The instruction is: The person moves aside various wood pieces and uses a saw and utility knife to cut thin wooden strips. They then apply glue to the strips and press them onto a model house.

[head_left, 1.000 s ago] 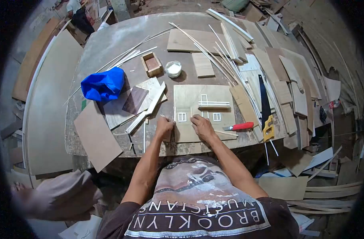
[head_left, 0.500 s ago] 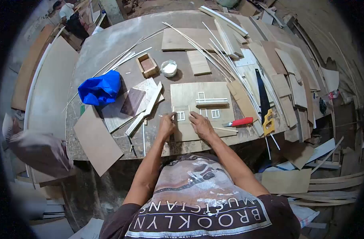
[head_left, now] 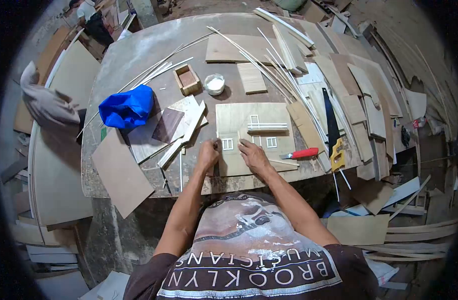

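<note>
A plywood panel (head_left: 249,111) lies flat before me, with small white window frames (head_left: 227,144) on its face and a stack of pale strips (head_left: 267,127) across it. At the panel's left edge my left hand (head_left: 209,155) is closed in a pinch; a pale tip shows just above the fingers, but what they hold is mostly hidden. My right hand (head_left: 254,156) rests on the panel, fingers and thumb closed on a short thin wooden strip (head_left: 240,135) right of the nearest window frame. A red-handled cutter (head_left: 303,153) lies to the right of this hand.
Rightward lies a handsaw (head_left: 337,155) beside stacked boards (head_left: 356,107). Farther back are a wooden box (head_left: 187,80), a tub of white paste (head_left: 214,84) and long thin strips (head_left: 239,47). A blue bag (head_left: 126,107) sits left. Another person (head_left: 51,102) stands beyond the table's left side.
The person at the left has moved farther up along the table's side. My left hand has shifted slightly, and a pale bit beside it no longer shows. My right hand stays nearly still.
</note>
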Available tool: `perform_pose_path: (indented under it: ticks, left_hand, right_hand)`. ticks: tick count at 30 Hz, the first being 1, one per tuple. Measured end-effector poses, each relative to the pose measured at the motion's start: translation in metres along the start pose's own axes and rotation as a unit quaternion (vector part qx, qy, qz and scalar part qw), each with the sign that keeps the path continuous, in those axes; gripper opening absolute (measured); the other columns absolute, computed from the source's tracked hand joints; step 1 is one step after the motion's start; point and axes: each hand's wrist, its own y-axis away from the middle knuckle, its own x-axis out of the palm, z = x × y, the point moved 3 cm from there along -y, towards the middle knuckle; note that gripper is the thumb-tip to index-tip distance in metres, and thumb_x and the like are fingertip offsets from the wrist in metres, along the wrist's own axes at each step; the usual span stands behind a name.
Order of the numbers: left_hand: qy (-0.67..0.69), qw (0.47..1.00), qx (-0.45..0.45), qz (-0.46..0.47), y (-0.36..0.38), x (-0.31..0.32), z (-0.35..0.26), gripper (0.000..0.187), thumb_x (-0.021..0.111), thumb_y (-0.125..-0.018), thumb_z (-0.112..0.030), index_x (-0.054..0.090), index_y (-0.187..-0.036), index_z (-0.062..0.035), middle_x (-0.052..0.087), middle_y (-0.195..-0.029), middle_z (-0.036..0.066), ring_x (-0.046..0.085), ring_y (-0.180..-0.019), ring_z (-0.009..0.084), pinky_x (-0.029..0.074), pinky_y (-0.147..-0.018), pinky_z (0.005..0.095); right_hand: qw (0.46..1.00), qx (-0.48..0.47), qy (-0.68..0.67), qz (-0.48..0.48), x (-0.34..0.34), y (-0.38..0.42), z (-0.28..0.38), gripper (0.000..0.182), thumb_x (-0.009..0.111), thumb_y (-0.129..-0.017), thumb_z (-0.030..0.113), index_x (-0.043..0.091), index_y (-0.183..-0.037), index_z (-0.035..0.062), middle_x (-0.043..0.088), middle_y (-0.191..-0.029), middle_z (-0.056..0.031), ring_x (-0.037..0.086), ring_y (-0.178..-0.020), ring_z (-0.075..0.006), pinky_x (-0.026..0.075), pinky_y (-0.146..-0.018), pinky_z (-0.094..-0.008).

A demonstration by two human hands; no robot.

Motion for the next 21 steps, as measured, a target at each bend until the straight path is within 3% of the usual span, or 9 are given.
perform_pose_path:
  ticks: [4,6,10,19,21]
  left_hand:
    - [-0.025,0.999,0.037,-0.018,-0.001,0.002,0.001,0.043,0.062,-0.074,0.003,0.07,-0.117,-0.0014,0.071,-0.105,0.024,0.07,-0.097,0.0339,0.054,-0.086,0.0391]
    - [0.015,0.996,0.056,-0.066,0.0,0.002,-0.001,0.039,0.056,-0.072,0.007,0.071,-0.107,0.0017,0.068,-0.097,0.029,0.069,-0.091,0.0417,0.055,-0.079,0.0443]
    - [0.002,0.997,0.047,-0.055,0.004,-0.004,-0.008,0.041,0.056,-0.073,0.007,0.072,-0.11,0.0004,0.069,-0.098,0.029,0.069,-0.093,0.0411,0.055,-0.081,0.0434]
    - [-0.016,0.998,0.039,-0.05,-0.003,0.004,0.008,0.041,0.061,-0.074,0.002,0.071,-0.114,0.0007,0.072,-0.099,0.025,0.072,-0.089,0.0318,0.055,-0.082,0.0376]
    - [-0.018,0.997,0.06,-0.043,-0.004,0.003,0.009,0.039,0.063,-0.075,0.0,0.071,-0.114,0.0006,0.073,-0.097,0.024,0.072,-0.084,0.0286,0.056,-0.077,0.0378]
  right_hand:
    - [1.0,-0.002,0.001,-0.002,0.002,0.001,-0.003,0.03,0.061,-0.089,0.009,0.067,-0.118,0.0056,0.058,-0.136,-0.0137,0.063,-0.111,-0.0361,0.053,-0.094,-0.0441]
    - [1.0,-0.005,0.002,-0.005,0.003,0.002,-0.004,0.029,0.06,-0.09,0.01,0.067,-0.118,0.0056,0.058,-0.136,-0.0134,0.062,-0.112,-0.036,0.053,-0.094,-0.0442]
    - [1.0,0.02,0.001,0.007,0.001,0.002,0.0,0.029,0.059,-0.091,0.011,0.067,-0.118,0.0057,0.058,-0.137,-0.0138,0.06,-0.116,-0.0355,0.051,-0.097,-0.0441]
    - [0.999,0.02,-0.001,0.025,0.008,0.001,-0.007,0.031,0.058,-0.093,0.013,0.065,-0.122,0.0073,0.054,-0.142,-0.0124,0.057,-0.122,-0.0333,0.049,-0.098,-0.0478]
    - [1.0,0.016,-0.001,0.011,0.009,0.0,-0.008,0.031,0.059,-0.092,0.012,0.064,-0.122,0.0066,0.054,-0.141,-0.0131,0.058,-0.121,-0.0342,0.05,-0.097,-0.0494]
